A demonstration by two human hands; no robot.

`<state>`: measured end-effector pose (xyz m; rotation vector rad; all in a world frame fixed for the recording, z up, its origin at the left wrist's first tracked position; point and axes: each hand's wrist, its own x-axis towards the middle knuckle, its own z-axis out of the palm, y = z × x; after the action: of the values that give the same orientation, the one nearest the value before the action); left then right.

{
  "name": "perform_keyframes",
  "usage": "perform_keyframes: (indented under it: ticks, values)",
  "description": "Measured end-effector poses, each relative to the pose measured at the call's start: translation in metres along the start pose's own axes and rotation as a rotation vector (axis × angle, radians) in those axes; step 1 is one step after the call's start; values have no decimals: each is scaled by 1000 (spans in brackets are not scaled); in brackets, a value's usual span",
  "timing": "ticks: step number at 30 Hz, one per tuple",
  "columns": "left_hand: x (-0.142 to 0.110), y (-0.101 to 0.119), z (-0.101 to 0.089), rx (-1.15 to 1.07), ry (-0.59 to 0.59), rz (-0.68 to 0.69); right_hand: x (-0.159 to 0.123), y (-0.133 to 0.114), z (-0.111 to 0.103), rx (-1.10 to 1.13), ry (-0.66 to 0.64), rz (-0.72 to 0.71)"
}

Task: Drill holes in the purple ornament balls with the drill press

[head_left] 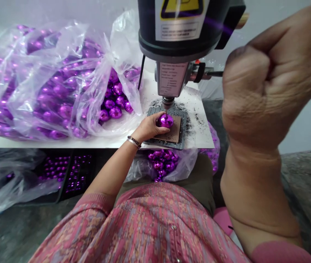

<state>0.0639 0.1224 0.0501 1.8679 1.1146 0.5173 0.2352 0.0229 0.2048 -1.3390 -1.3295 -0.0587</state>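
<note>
Head view: your left hand (149, 128) pinches a purple faceted bauble (165, 122) mid-dial beneath the drill bit (166, 111), apparently mid-drilling, your right hand (267, 73) clenched round the feed lever (215, 73) at two o'clock, and whether the bagged baubles (115, 112) at nine o'clock are drilled doesn't show.

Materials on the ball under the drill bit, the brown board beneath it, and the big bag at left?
Ball: probably plastic, metallic purple finish; bright mirror-like highlights, core not visible.
Board: likely wood or fiberboard, matte; flat, brown and without shine, though thick card is possible.
Bag: thin plastic film, it seems, clear and glossy; see-through, with sharp wrinkles and glare.
</note>
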Motion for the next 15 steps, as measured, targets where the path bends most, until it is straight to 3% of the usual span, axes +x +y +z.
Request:
perform_keyframes:
  ticks: [2,12,15]
  values:
    - [0,1,0,4,-3,3,-6,4,0,-65,-6,-45]
    - [1,-4,1,92,-8,43,-39,50,5,-227,88,-533]
    - [1,-6,2,92,-11,47,-38,55,7,-217,121,-585]
